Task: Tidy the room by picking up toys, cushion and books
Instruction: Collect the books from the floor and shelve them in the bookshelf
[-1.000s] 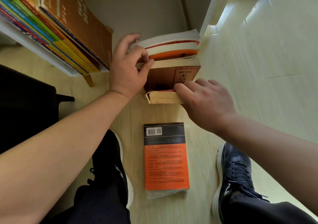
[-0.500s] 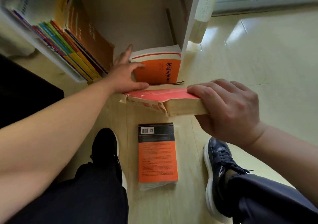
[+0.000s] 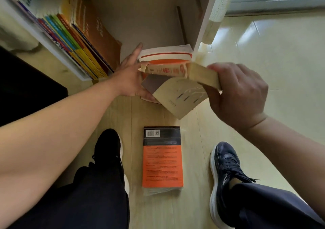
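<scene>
My right hand [image 3: 235,91] grips a worn red-covered book [image 3: 177,72] by its page edge, lifted off the floor and tilted, its loose tan cover [image 3: 181,97] hanging down. My left hand [image 3: 131,78] has straight fingers pressed against the left side of the stack of orange and white books [image 3: 165,55] lying in the shelf's bottom compartment. An orange and black paperback [image 3: 162,160] lies flat on the floor between my feet.
Colourful thin books and a brown one [image 3: 98,35] lean in the white shelf [image 3: 204,23] at left. A dark piece of furniture [image 3: 26,84] stands at far left. My shoes [image 3: 226,172] flank the paperback on the pale floor.
My right hand has raised the red book and turned it upright toward the stack, and its cover has fallen open. My left hand stays against the stack's side.
</scene>
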Available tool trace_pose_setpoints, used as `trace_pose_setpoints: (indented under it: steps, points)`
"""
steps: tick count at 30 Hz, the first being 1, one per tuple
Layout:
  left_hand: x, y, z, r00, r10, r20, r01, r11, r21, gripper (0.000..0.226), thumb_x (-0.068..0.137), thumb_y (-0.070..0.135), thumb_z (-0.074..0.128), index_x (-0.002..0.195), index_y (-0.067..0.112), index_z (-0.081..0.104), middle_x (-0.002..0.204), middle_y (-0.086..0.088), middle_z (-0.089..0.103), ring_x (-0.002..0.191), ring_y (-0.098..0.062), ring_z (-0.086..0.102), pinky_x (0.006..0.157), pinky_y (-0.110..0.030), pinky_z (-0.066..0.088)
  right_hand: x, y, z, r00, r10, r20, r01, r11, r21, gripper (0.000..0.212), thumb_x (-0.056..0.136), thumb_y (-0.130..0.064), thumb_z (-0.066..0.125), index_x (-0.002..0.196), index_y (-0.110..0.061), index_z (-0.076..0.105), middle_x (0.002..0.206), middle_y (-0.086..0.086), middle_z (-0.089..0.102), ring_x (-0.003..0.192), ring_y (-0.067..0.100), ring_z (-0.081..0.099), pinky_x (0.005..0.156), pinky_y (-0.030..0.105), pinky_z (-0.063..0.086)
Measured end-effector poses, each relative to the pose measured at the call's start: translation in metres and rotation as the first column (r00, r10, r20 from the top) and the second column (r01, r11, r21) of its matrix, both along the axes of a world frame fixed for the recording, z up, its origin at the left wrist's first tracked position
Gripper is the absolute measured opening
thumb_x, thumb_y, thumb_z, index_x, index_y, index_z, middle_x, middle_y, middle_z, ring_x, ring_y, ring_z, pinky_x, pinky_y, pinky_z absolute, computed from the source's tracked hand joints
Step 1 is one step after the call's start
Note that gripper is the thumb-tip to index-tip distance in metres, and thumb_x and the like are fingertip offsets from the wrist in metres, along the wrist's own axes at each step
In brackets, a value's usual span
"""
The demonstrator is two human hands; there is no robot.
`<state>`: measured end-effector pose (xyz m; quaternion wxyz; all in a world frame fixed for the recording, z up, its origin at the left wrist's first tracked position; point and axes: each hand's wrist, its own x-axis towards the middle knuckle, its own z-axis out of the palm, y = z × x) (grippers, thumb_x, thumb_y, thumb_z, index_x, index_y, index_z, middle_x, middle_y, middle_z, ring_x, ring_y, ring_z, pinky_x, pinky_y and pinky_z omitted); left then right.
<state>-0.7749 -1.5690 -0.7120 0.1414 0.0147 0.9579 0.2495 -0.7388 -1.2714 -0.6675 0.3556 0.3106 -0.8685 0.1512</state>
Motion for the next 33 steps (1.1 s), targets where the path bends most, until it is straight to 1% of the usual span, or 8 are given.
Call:
trace_pose_setpoints:
  steps: [2,6,14,19,26,28,30,33]
  points:
    - [0.0,-0.001,-0.002,1.0,-0.02,-0.006,0.019,0.998,-0.054,0.141,0.042,0.068,0.085,0.158,0.035,0.012,0.161,0.014,-0.027,0.152,-0.018,-0.01,0.124,-0.039,0.006,-0.011,-0.003,-0.004,0.998,-0.059,-0.002,0.059,0.997,-0.05,0.026,0.1,-0.037,0.06,0.108,-0.012,0.059,0.083,0.007,0.067,0.065,0.028,0.06,0.052,0.034,0.037]
    - [-0.007,-0.007,-0.009,0.999,-0.038,-0.02,0.037,0.996,-0.086,0.122,0.046,0.075,0.083,0.151,0.038,0.033,0.16,0.018,-0.028,0.152,-0.021,-0.012,0.124,-0.05,0.009,-0.024,0.008,-0.002,0.983,-0.179,0.046,0.184,0.971,-0.15,0.03,0.1,-0.041,0.059,0.112,-0.018,0.045,0.085,0.011,0.066,0.068,0.031,0.06,0.055,0.031,0.033]
    - [-0.007,-0.003,-0.008,0.999,-0.017,-0.035,0.014,0.996,-0.092,0.114,0.047,0.07,0.085,0.147,0.043,0.038,0.16,0.018,-0.029,0.152,-0.022,-0.012,0.123,-0.047,0.008,-0.019,0.007,0.005,0.992,-0.119,-0.043,0.113,0.985,-0.133,0.031,0.098,-0.037,0.065,0.112,-0.016,0.047,0.086,0.012,0.067,0.069,0.032,0.061,0.051,0.043,0.043]
    - [-0.007,-0.002,-0.004,0.999,-0.032,-0.016,0.03,0.993,-0.115,0.115,0.045,0.072,0.083,0.146,0.042,0.038,0.16,0.015,-0.03,0.153,-0.024,-0.011,0.124,-0.05,0.009,-0.016,0.004,0.017,0.989,-0.095,-0.115,0.069,0.974,-0.214,0.031,0.096,-0.031,0.069,0.111,-0.015,0.047,0.088,0.013,0.067,0.073,0.027,0.057,0.056,0.04,0.042]
    - [-0.008,0.001,-0.008,1.0,0.002,-0.024,-0.005,0.995,-0.101,0.125,0.042,0.074,0.085,0.15,0.042,0.032,0.164,0.013,-0.015,0.153,-0.027,0.0,0.122,-0.046,0.01,-0.009,0.01,0.007,0.993,0.063,-0.105,-0.074,0.991,-0.11,0.03,0.091,-0.022,0.074,0.11,-0.01,0.053,0.091,0.012,0.071,0.075,0.028,0.064,0.056,0.04,0.048]
    - [-0.007,0.002,-0.008,0.996,0.086,-0.009,-0.085,0.996,0.03,0.139,0.039,0.064,0.092,0.155,0.042,0.02,0.166,0.012,-0.01,0.153,-0.023,0.004,0.124,-0.048,0.013,-0.005,0.012,-0.003,0.992,0.108,-0.069,-0.112,0.992,-0.052,0.027,0.09,-0.021,0.074,0.109,-0.01,0.059,0.091,0.01,0.073,0.072,0.03,0.068,0.053,0.042,0.049]
    - [-0.006,0.001,-0.008,0.996,0.086,-0.017,-0.084,0.992,0.09,0.135,0.034,0.063,0.09,0.152,0.043,0.029,0.165,0.015,-0.014,0.153,-0.019,0.0,0.125,-0.048,0.013,-0.001,0.012,-0.013,0.994,0.113,-0.003,-0.113,0.993,0.013,0.022,0.091,-0.023,0.072,0.106,-0.008,0.067,0.092,0.007,0.074,0.072,0.03,0.069,0.052,0.042,0.049]
    - [-0.009,0.0,-0.01,0.998,0.04,-0.041,-0.039,0.999,0.023,0.128,0.037,0.068,0.088,0.151,0.037,0.037,0.161,0.02,-0.024,0.152,-0.013,-0.007,0.125,-0.042,0.011,-0.002,0.006,-0.028,0.991,0.069,0.111,-0.087,0.983,0.164,0.024,0.096,-0.029,0.062,0.107,-0.009,0.071,0.093,0.005,0.073,0.072,0.029,0.067,0.053,0.04,0.046]
